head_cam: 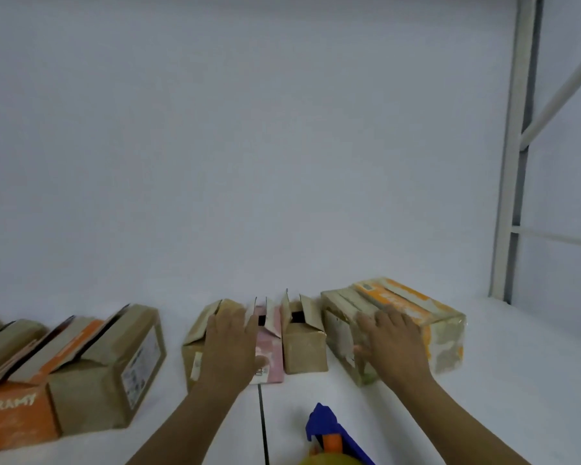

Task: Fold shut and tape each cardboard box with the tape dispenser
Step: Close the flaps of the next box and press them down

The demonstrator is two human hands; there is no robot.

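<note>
The left grip [230,344] is released, fingers straight, lying flat on the raised flaps of a brown box [195,347]. Its fingertips reach the pink box [270,350] just to its right. Next to that stands a small brown box [304,354] with its flaps up, making three boxes in this middle row, side by side.

The right grip [389,344] is also released, fingers spread, resting on one taped box [443,333] with an orange top and flat flaps.

One blue tape dispenser [326,422] lies between the two wrists, nearer the person, on the white tabletop [483,414]; neither grip touches it.

Well left of the left grip sits another cluster with flaps up, including an orange box [17,414] and a labelled brown box [108,380]. The count there is unclear at the frame edge.
</note>
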